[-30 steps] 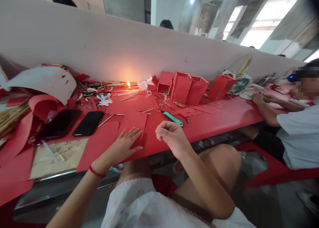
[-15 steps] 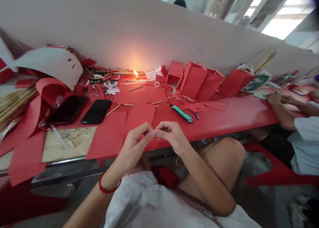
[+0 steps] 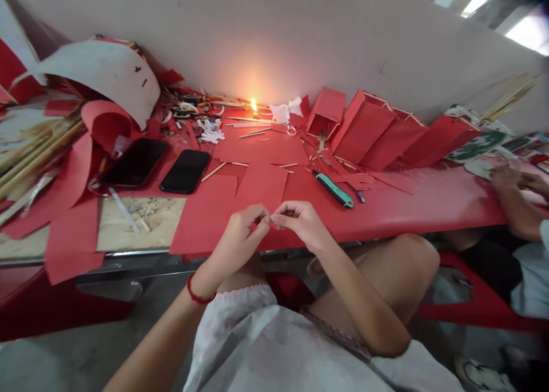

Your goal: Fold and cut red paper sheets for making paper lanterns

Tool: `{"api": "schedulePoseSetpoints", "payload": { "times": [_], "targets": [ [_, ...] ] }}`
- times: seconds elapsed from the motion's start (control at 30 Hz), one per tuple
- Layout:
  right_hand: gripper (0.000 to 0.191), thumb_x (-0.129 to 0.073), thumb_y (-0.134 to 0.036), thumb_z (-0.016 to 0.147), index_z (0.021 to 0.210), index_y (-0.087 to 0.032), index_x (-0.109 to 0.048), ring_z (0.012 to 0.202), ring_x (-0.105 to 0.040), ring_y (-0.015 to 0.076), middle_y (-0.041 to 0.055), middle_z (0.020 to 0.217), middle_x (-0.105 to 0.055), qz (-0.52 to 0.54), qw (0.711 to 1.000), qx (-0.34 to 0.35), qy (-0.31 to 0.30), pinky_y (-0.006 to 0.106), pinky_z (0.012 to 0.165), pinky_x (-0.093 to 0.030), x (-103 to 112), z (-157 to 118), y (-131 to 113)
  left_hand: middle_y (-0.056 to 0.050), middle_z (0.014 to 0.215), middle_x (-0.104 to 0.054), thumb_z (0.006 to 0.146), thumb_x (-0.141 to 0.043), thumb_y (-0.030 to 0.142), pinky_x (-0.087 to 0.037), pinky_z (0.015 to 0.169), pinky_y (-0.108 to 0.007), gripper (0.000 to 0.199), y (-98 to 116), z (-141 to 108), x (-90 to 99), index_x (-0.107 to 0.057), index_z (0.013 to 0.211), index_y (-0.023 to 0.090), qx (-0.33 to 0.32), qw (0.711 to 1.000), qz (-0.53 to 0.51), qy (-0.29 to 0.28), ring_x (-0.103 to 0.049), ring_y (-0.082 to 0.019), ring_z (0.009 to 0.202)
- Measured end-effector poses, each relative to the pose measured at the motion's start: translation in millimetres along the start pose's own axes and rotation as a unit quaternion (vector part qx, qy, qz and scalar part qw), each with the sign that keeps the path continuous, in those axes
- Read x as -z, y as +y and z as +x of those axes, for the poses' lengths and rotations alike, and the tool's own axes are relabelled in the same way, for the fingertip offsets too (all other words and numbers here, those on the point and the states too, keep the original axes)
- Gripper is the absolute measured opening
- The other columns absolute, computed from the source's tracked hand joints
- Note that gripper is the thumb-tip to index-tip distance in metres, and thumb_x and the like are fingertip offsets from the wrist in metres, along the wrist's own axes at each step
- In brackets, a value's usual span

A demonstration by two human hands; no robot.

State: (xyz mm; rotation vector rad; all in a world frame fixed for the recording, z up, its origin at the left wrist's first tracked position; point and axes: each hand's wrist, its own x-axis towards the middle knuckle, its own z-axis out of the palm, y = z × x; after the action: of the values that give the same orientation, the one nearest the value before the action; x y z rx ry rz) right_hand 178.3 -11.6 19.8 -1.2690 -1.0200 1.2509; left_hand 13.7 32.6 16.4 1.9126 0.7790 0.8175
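Note:
My left hand (image 3: 242,232) and my right hand (image 3: 302,223) meet at the fingertips above the table's front edge. Both are closed in a pinch, thumb against fingers. Whatever lies between the fingertips is too small to make out. Just beyond them are flat sheets of red paper (image 3: 262,184) on the red table top. A green and black utility knife (image 3: 333,190) rests to the right of my right hand. Thin wooden sticks (image 3: 213,171) lie on the paper past my left hand.
A lit flame (image 3: 254,105) burns near the wall. Red box frames (image 3: 364,126) stand at the back right. Two phones, one a black phone (image 3: 185,171), lie at left beside bundled sticks (image 3: 40,146). A co-worker's hand (image 3: 506,178) is at the far right.
The view has turned and tilted down, so the table things sit farther right and higher. My hands stay together, their fingertips slightly farther apart.

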Motion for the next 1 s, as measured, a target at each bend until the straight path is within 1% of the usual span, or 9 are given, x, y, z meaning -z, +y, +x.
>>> {"api": "schedulePoseSetpoints", "payload": {
  "times": [0.13, 0.23, 0.43, 0.6, 0.83, 0.9, 0.93, 0.97, 1.0],
  "targets": [
    [0.034, -0.09, -0.046, 0.061, 0.064, -0.018, -0.07, 0.058, -0.056, 0.0116, -0.0014, 0.059, -0.065, -0.011, 1.0, -0.003, 0.007, 0.027, 0.062, -0.046, -5, 0, 2, 0.003, 0.06, -0.058, 0.081, -0.053, 0.019, -0.036, 0.058, -0.024, 0.016, -4, -1, -2.1, -0.06, 0.066, 0.018, 0.006, 0.999, -0.005, 0.034, -0.049, -0.01, 0.058],
    [0.033, -0.089, -0.044, 0.063, 0.065, -0.018, -0.069, 0.058, -0.056, 0.0118, -0.0013, 0.06, -0.064, -0.01, 1.0, -0.003, 0.013, 0.028, 0.063, -0.047, -8, -3, 3, 0.004, 0.057, -0.055, 0.078, -0.054, 0.018, -0.035, 0.056, -0.023, 0.016, -5, -3, -4.0, -0.058, 0.063, 0.018, 0.009, 0.998, -0.019, 0.053, -0.045, -0.009, 0.056],
    [0.032, -0.088, -0.046, 0.063, 0.066, -0.019, -0.07, 0.058, -0.053, 0.011, -0.003, 0.059, -0.062, 0.04, 0.999, -0.007, 0.006, 0.028, 0.063, -0.046, -10, -10, 4, 0.003, 0.056, -0.055, 0.083, -0.049, 0.027, -0.038, 0.054, -0.022, 0.023, -3, -7, -8.1, -0.056, 0.063, 0.019, 0.004, 0.995, -0.08, 0.063, -0.048, -0.01, 0.055],
    [0.026, -0.086, -0.042, 0.064, 0.065, -0.021, -0.069, 0.056, -0.051, 0.0102, -0.0042, 0.057, -0.06, 0.067, 0.997, -0.029, 0.039, 0.027, 0.061, -0.043, -6, -15, 7, 0.002, 0.059, -0.054, 0.083, -0.047, 0.027, -0.04, 0.057, -0.023, 0.023, -7, -9, -10.6, -0.052, 0.062, 0.02, 0.007, 0.992, -0.088, 0.09, -0.049, -0.011, 0.058],
    [0.021, -0.076, -0.04, 0.072, 0.07, -0.021, -0.068, 0.062, -0.058, 0.0142, -0.0009, 0.061, -0.064, 0.011, 0.998, 0.031, 0.052, 0.03, 0.068, -0.048, 1, -9, 12, 0.002, 0.059, -0.052, 0.091, -0.044, 0.028, -0.041, 0.058, -0.025, 0.03, -12, 0, -20.3, -0.049, 0.063, 0.021, 0.005, 0.996, -0.04, 0.084, -0.049, -0.012, 0.058],
    [0.015, -0.067, -0.036, 0.075, 0.072, -0.021, -0.069, 0.063, -0.059, 0.0146, -0.0003, 0.062, -0.065, -0.009, 0.995, 0.06, 0.08, 0.03, 0.067, -0.047, 9, -4, 16, -0.002, 0.07, -0.062, 0.093, -0.045, 0.027, -0.047, 0.066, -0.028, 0.023, -17, 4, -22.7, -0.059, 0.077, 0.019, -0.008, 0.996, 0.003, 0.09, -0.058, -0.015, 0.068],
    [0.013, -0.062, -0.033, 0.074, 0.071, -0.022, -0.068, 0.062, -0.058, 0.0143, -0.0006, 0.061, -0.064, -0.015, 0.992, 0.074, 0.098, 0.029, 0.065, -0.047, 14, -2, 17, -0.006, 0.083, -0.068, 0.094, -0.046, 0.026, -0.051, 0.075, -0.032, 0.021, -21, 5, -23.3, -0.064, 0.091, 0.017, -0.023, 0.994, 0.053, 0.089, -0.064, -0.019, 0.08],
    [0.012, -0.058, -0.03, 0.072, 0.069, -0.022, -0.066, 0.059, -0.056, 0.0134, -0.0014, 0.059, -0.062, -0.017, 0.989, 0.086, 0.115, 0.028, 0.063, -0.045, 20, 0, 19, -0.011, 0.101, -0.072, 0.095, -0.046, 0.026, -0.052, 0.087, -0.039, 0.026, -25, 6, -23.4, -0.065, 0.108, 0.015, -0.044, 0.988, 0.121, 0.083, -0.066, -0.025, 0.098],
    [0.011, -0.054, -0.028, 0.071, 0.065, -0.022, -0.063, 0.057, -0.053, 0.0124, -0.0025, 0.056, -0.059, -0.017, 0.986, 0.097, 0.131, 0.027, 0.06, -0.043, 27, 2, 20, -0.017, 0.121, -0.07, 0.096, -0.046, 0.028, -0.049, 0.099, -0.047, 0.035, -30, 7, -23.3, -0.062, 0.124, 0.013, -0.066, 0.976, 0.198, 0.069, -0.063, -0.031, 0.117]
  ]
}}
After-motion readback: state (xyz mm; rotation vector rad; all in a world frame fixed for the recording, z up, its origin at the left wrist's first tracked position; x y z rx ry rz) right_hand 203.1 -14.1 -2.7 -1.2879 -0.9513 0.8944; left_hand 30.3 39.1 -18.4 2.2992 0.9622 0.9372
